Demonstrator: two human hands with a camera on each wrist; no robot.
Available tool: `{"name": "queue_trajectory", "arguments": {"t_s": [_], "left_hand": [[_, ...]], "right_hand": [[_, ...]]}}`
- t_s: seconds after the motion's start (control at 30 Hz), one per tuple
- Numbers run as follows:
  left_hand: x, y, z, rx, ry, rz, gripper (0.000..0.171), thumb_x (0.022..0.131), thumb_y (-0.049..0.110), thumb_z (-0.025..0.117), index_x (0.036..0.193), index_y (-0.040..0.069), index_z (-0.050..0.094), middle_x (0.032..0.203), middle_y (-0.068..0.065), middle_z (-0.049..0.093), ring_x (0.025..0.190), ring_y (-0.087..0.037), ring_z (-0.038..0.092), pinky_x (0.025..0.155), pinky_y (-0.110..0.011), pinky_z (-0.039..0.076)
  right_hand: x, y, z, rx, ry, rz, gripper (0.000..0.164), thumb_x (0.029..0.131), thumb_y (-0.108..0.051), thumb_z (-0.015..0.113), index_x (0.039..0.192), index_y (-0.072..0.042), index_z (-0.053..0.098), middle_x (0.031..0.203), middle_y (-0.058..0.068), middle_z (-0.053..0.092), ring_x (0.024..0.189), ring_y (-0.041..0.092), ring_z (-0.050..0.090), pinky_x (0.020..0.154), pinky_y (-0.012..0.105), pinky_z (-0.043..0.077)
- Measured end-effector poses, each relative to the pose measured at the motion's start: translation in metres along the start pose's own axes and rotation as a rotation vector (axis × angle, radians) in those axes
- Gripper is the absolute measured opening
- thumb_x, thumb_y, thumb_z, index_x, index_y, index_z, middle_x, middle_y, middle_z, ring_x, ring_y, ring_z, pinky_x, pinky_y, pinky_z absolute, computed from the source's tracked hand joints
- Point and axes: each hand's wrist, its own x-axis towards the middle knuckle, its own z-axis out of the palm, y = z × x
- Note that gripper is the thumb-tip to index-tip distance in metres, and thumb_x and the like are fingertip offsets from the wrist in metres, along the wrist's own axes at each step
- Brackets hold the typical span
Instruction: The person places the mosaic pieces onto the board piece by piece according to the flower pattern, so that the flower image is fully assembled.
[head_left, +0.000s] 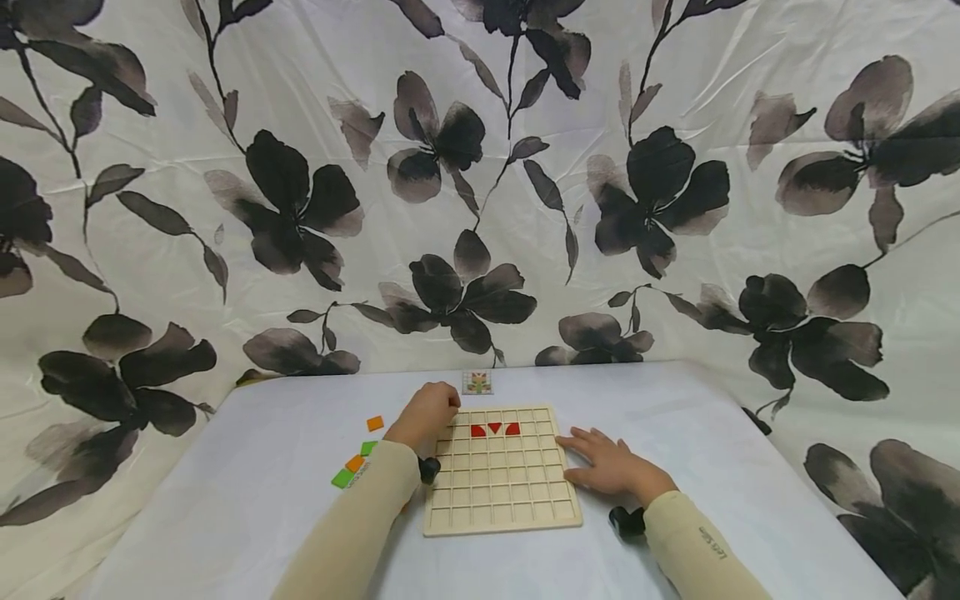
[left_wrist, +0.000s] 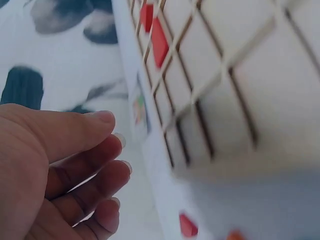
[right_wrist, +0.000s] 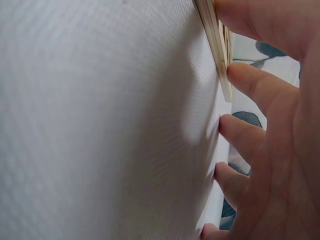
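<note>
My left hand (head_left: 427,412) hovers by the far left corner of the wooden grid board (head_left: 503,483). In the left wrist view that hand's fingers (left_wrist: 102,182) are loosely bent, with the thumb close to the index finger; no piece shows between them. Three red pieces lie in the board's second row: a rounded one (head_left: 478,431), a triangle (head_left: 494,427) and another rounded one (head_left: 513,429). My right hand (head_left: 615,465) lies spread at the board's right side. Its thumb and index fingertip (right_wrist: 237,72) touch the board's edge, and the other fingertips rest on the white cloth.
A small card with a coloured flower pattern (head_left: 477,382) lies behind the board. Left of it are orange squares (head_left: 375,423) and green squares (head_left: 342,478), some partly behind my left sleeve. A red piece (left_wrist: 188,225) lies near the board. Floral cloth (head_left: 450,208) hangs behind the table.
</note>
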Motion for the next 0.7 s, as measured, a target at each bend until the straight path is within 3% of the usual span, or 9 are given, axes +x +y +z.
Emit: {"name": "queue_trajectory", "arguments": {"t_s": [0.33, 0.53, 0.7], "left_hand": [[-0.011, -0.034, -0.025, 0.089, -0.031, -0.175, 0.015, 0.090, 0.013, 0.065, 0.102, 0.006, 0.072, 0.097, -0.008, 0.070, 0.077, -0.019, 0.061, 0.079, -0.038, 0.053], [-0.020, -0.053, -0.023, 0.143, -0.056, -0.273, 0.014, 0.087, 0.017, 0.069, 0.091, 0.004, 0.070, 0.077, -0.005, 0.066, 0.066, -0.020, 0.057, 0.068, -0.036, 0.052], [-0.024, -0.066, -0.016, 0.159, -0.078, -0.331, 0.023, 0.084, 0.025, 0.072, 0.087, 0.003, 0.066, 0.071, -0.005, 0.060, 0.064, -0.021, 0.055, 0.064, -0.033, 0.049]], "right_hand": [[0.002, 0.002, -0.001, -0.008, -0.005, 0.005, 0.061, 0.090, -0.046, 0.059, 0.146, -0.028, 0.043, 0.158, 0.006, 0.030, 0.147, 0.038, 0.019, 0.111, 0.070, 0.010], [0.002, 0.000, -0.001, -0.008, -0.009, 0.000, 0.061, 0.091, -0.046, 0.059, 0.147, -0.027, 0.042, 0.158, 0.007, 0.030, 0.148, 0.039, 0.019, 0.111, 0.070, 0.010], [0.000, -0.001, -0.001, -0.007, -0.010, -0.003, 0.062, 0.091, -0.046, 0.059, 0.147, -0.026, 0.042, 0.158, 0.007, 0.030, 0.147, 0.039, 0.019, 0.111, 0.070, 0.009]]}}
